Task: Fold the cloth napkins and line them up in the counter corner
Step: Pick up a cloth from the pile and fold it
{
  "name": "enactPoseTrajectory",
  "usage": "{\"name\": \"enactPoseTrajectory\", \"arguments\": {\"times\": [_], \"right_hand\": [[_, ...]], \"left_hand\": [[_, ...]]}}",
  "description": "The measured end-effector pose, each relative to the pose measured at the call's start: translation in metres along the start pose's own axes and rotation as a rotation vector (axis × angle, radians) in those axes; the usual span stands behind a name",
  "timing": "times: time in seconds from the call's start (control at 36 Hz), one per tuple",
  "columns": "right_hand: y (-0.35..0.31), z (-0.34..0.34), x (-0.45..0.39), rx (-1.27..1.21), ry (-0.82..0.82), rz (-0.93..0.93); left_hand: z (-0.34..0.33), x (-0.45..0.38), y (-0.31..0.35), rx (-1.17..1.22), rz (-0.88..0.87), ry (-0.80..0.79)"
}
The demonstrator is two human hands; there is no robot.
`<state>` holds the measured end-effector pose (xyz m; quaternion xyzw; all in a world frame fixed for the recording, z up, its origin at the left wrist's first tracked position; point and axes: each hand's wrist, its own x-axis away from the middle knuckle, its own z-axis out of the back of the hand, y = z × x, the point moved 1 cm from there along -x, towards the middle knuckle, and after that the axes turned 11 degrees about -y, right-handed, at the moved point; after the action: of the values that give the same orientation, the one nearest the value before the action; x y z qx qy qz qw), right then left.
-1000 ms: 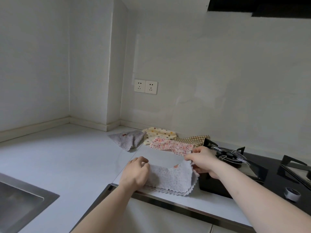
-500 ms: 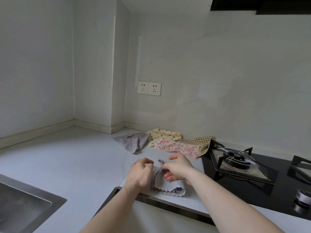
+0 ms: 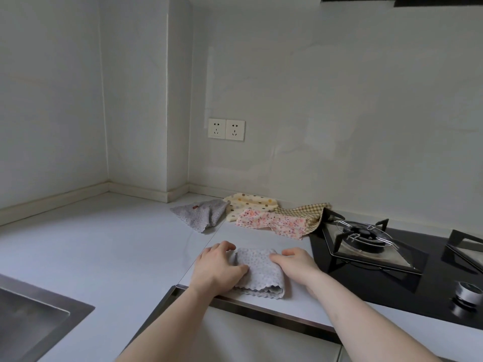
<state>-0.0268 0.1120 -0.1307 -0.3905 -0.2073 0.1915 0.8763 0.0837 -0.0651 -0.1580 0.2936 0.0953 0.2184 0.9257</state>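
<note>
A grey dotted napkin with a scalloped edge lies folded into a small rectangle near the counter's front edge. My left hand lies over its left side, thumb on top of the cloth. My right hand presses its right side with the fingers laid flat. Behind it lie unfolded cloths: a second grey napkin, a cream polka-dot one, a pink floral one and a tan checked one.
A black gas hob with metal pan supports sits right of the napkins, with a knob at its front. A steel sink is at the lower left. The white counter corner lies far left; a double socket is on the wall.
The grey napkin went from half open between both hands to a small folded rectangle. My right hand crossed left over it, then came back to press on its right side.
</note>
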Motion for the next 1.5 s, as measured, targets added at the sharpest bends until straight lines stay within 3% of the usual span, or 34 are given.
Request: {"name": "enactPoseTrajectory", "arguments": {"times": [0.22, 0.5, 0.78, 1.08, 1.5], "right_hand": [[-0.003, -0.005, -0.009, -0.002, -0.096, -0.001], [0.015, -0.019, 0.005, -0.129, 0.064, 0.266], [0.016, -0.019, 0.011, -0.243, 0.043, 0.397], [0.017, -0.021, 0.009, -0.190, 0.190, 0.414], [0.016, -0.028, 0.014, 0.178, 0.328, 0.472]], "left_hand": [[-0.001, -0.002, 0.002, -0.029, 0.012, -0.020], [0.006, 0.001, 0.004, 0.172, 0.015, -0.063], [0.008, 0.003, 0.008, 0.266, -0.003, -0.087], [0.005, -0.001, 0.003, 0.460, -0.139, 0.017], [0.003, -0.002, 0.000, 0.329, -0.155, 0.053]]}}
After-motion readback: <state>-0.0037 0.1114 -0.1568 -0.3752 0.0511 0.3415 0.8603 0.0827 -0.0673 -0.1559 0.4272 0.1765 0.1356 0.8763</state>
